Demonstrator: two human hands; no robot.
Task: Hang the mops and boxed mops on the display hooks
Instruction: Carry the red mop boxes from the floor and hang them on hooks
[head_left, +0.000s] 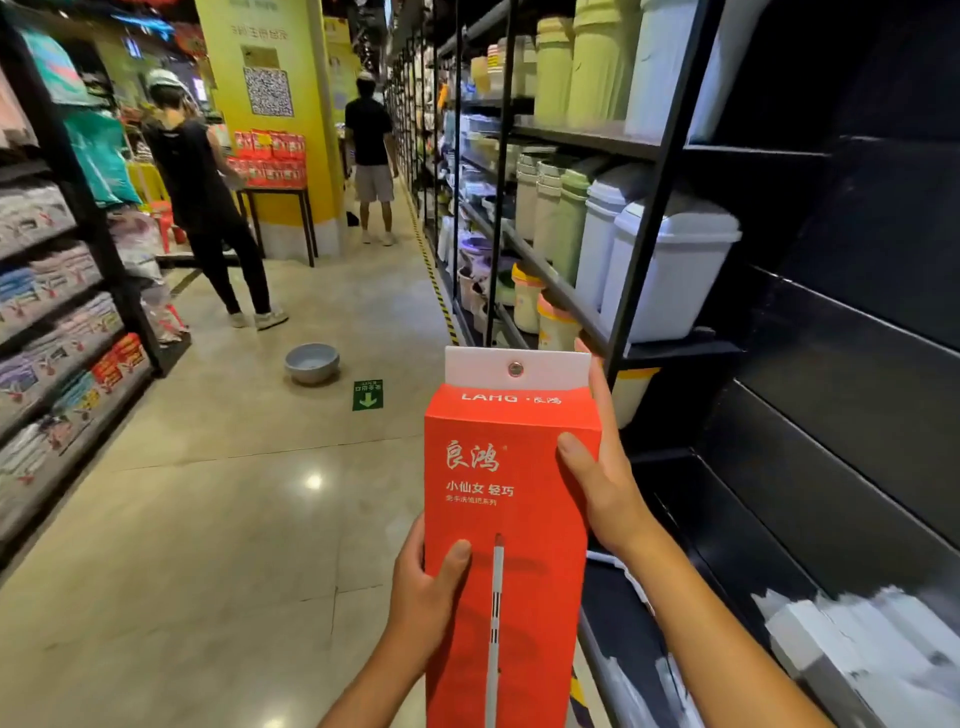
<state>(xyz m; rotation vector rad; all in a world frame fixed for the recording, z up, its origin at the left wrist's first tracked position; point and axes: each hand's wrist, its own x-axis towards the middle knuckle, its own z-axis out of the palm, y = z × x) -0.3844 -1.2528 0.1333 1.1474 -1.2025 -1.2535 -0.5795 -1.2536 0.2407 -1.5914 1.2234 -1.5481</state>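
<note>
A tall red boxed mop (506, 525) stands upright in front of me at the lower centre of the head view. Its white top tab has a round metal eyelet. My left hand (423, 592) grips the box's lower left edge, thumb on the front face. My right hand (605, 467) holds the right side higher up, fingers behind the box and thumb on the front. A dark panelled display wall (841, 364) rises to the right of the box; I cannot make out hooks on it.
Black shelving (647, 223) with white and green lidded bins runs along the right. Pale boxes (878, 654) lie at the lower right. A grey basin (311, 362) sits on the aisle floor ahead. Two people stand further down the aisle. Packaged goods fill shelves on the left.
</note>
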